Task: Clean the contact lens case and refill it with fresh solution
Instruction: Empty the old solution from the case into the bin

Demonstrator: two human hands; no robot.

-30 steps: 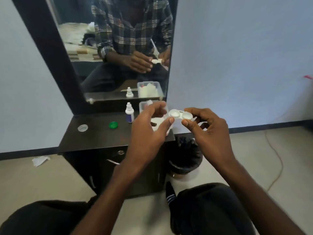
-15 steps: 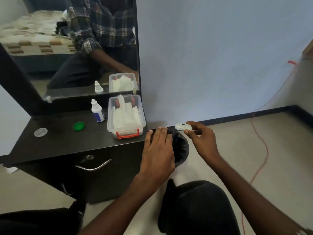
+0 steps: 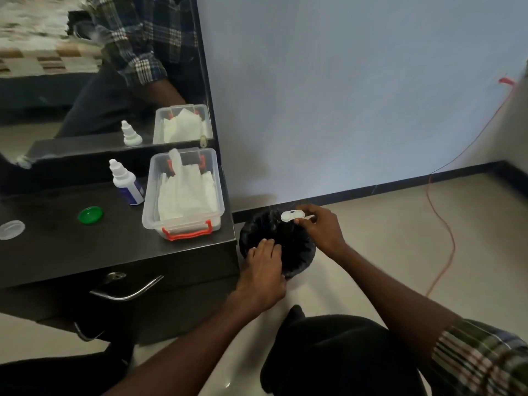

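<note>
Lens case (image 3: 292, 216) is being pinched by the right hand (image 3: 320, 228) over the far rim of the bin (image 3: 300, 261), long axis running left-right, seemingly for tipping out. Left hand (image 3: 264, 270) is being rested on the near rim, fingers relaxed, nothing grasped. Solution bottle (image 3: 125, 182) is sitting on the desk (image 3: 57, 247), nearer the left hand.

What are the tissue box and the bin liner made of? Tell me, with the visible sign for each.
Tissue box: looks like clear, glossy hard plastic; the white tissues show through its walls, and the red handle looks like plastic too.
Bin liner: probably thin black plastic film; it gathers in soft pleats at the rim.
</note>
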